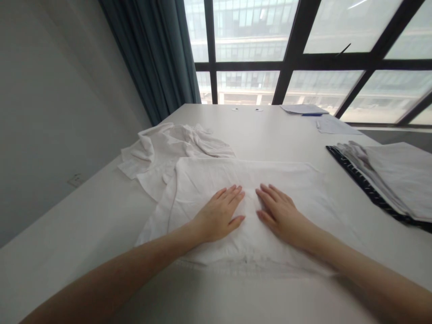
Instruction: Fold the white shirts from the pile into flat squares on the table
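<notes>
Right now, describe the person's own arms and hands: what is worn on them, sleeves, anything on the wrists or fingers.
The left hand and right hand are bare, with no gloves. Both forearms are uncovered as far as the picture shows, no sleeve edge in view. No watch, bracelet or ring is visible. The nails look short and unpainted.

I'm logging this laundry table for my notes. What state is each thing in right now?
Left hand: open, palm flat on the white garment.
Right hand: open, palm flat on the same garment.
White garment: spread flat on the table, partly folded.
Crumpled white garment: bunched up, unfolded, beyond the left hand.
Stack of clothes: folded, piled at the right.
Papers: lying flat at the far edge.
Pen: lying beside the papers.
Curtain: drawn aside.
</notes>
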Available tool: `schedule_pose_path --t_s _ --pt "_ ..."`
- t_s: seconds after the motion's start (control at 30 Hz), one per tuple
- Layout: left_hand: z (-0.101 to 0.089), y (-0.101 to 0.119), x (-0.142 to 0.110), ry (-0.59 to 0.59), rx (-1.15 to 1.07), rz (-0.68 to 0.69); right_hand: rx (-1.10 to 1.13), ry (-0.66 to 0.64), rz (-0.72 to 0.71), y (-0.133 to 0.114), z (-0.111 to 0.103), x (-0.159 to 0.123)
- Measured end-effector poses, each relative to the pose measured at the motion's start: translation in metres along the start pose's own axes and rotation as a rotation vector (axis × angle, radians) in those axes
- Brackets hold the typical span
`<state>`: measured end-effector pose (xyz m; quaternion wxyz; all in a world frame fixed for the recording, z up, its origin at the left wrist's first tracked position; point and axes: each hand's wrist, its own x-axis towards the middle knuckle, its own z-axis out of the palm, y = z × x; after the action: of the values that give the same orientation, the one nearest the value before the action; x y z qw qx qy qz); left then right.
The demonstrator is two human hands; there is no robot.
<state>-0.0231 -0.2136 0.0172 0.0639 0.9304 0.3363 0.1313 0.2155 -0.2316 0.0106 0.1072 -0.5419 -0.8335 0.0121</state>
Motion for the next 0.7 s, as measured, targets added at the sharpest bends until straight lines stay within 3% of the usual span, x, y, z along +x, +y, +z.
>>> schedule_pose_path --t_s 0.13,0.4,0.47,0.6,0.7 --pt "-0.001 0.0 -0.001 -0.08 0.078 0.042 -0.071 -0.03 -0.066 -0.017 0.005 -0.026" --pt "-0.015 -0.004 -0.015 -0.254 0.005 0.153 -0.056 -0.076 -0.112 0.023 -0.014 -0.061" --pt "-0.017 -0.004 -0.024 -0.281 -0.008 0.15 -0.052 -0.037 -0.029 0.04 -0.013 -0.068" --pt "-0.019 0.0 -0.04 -0.275 -0.044 0.13 -0.024 0.162 0.32 0.084 -0.011 -0.065" --pt "-0.018 0.002 -0.042 -0.27 -0.064 0.124 0.171 0.273 0.521 0.109 -0.014 -0.055"
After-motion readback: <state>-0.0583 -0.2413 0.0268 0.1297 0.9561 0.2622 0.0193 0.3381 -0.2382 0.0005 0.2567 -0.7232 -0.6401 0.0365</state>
